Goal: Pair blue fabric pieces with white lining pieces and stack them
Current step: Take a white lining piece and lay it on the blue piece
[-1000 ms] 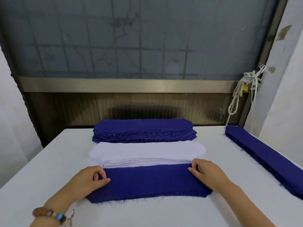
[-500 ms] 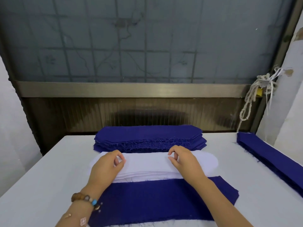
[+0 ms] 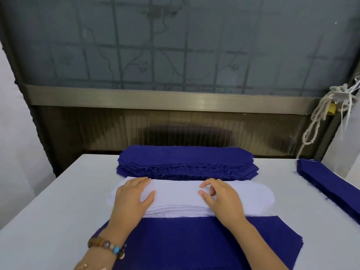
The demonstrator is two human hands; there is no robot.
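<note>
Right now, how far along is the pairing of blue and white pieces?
Done: a blue piece lies spread nearest the person. In hand: left hand and right hand rest on the white stack, no sheet lifted yet. Left: the thick blue stack behind remains to pair.

The table (image 3: 48, 211) is plain white. The fabric stack (image 3: 185, 158) at its far edge is deep blue, frayed threads included, and so is the stack (image 3: 331, 184) along the right edge. My lining pile (image 3: 175, 195) is white and unpatterned, and the piece (image 3: 185, 242) at the near edge is solid blue. My bracelet (image 3: 106, 245) has brown beads and one turquoise. The grey window glass (image 3: 175, 45) shows a grid and vines.
</note>
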